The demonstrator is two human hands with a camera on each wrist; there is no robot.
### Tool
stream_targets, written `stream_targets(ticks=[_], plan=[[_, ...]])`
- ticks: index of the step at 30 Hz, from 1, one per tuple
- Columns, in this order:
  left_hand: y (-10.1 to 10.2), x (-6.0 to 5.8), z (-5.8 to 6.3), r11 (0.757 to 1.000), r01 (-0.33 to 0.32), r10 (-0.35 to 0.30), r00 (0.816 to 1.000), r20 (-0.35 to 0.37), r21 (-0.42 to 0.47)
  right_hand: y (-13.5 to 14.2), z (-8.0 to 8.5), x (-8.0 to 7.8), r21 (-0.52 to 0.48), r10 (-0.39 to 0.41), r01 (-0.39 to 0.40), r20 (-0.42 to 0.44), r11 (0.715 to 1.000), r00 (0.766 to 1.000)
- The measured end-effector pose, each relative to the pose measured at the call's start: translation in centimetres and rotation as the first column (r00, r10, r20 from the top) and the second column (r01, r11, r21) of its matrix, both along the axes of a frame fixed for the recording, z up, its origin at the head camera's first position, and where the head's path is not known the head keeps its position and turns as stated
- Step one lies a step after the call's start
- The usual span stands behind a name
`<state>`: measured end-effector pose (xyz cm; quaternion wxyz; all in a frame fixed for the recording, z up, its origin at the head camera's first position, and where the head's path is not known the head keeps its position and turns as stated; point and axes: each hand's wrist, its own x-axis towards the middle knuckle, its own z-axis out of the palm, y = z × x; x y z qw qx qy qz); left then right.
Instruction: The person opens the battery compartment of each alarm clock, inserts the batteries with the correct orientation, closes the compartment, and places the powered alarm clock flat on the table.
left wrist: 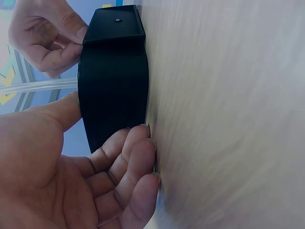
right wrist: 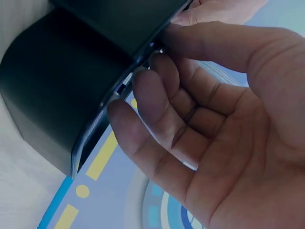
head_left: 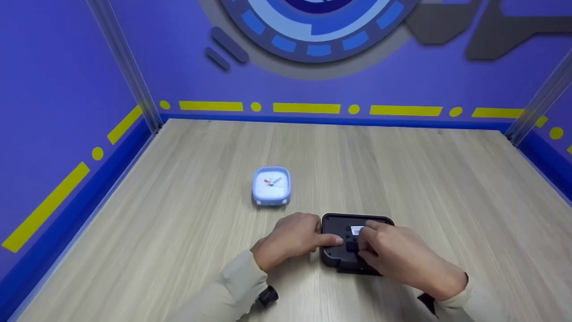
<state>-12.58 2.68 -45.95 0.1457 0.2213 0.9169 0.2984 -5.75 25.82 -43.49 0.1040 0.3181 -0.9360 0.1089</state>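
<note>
A black, round-cornered box-shaped device (head_left: 333, 223) lies on the table with its back up; its front is hidden. The back carries a white label (head_left: 356, 230) and a small dark square part (head_left: 352, 246). My left hand (head_left: 297, 235) holds the device's left end, thumb on the back and fingers curled against the side. Over the middle of the back, my right hand (head_left: 397, 250) has its thumb and fingertips bunched at a small part, which they mostly cover. In the right wrist view, the fingertips (right wrist: 150, 90) touch along the back's surface.
A light-blue alarm clock (head_left: 271, 187) with a white dial lies beyond my left hand. Under everything is a pale wood-grain table (head_left: 201, 179). Blue panels (head_left: 286, 85) with yellow marks enclose its back and sides.
</note>
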Motion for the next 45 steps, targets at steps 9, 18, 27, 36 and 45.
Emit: stream_targets(ticks=[9, 18, 27, 36, 45], plan=[[-0.1, 0.1, 0.1, 1.000, -0.001, 0.001, 1.000, -0.005, 0.012, -0.3, -0.1, 0.2, 0.015, -0.059, 0.058, 0.011, 0.998, 0.998], [0.0, 0.1, 0.0, 1.000, -0.003, 0.003, 1.000, -0.008, 0.012, -0.1, -0.1, 0.1, 0.009, -0.036, 0.035, 0.058, 0.999, 0.998], [-0.1, 0.2, 0.0, 1.000, 0.001, -0.001, 1.000, -0.007, 0.006, 0.9, 0.0, -0.9, -0.065, -0.051, 0.064, 0.185, 0.996, 0.981], [0.1, 0.1, -0.1, 1.000, -0.007, 0.007, 1.000, -0.018, -0.004, 1.6, 0.0, -1.7, -0.144, -0.024, 0.073, 0.311, 0.987, 0.950], [0.0, 0.1, -0.2, 1.000, -0.012, 0.012, 1.000, -0.012, -0.002, 1.5, -0.1, -1.8, -0.147, 0.040, 0.005, 0.299, 0.989, 0.953]])
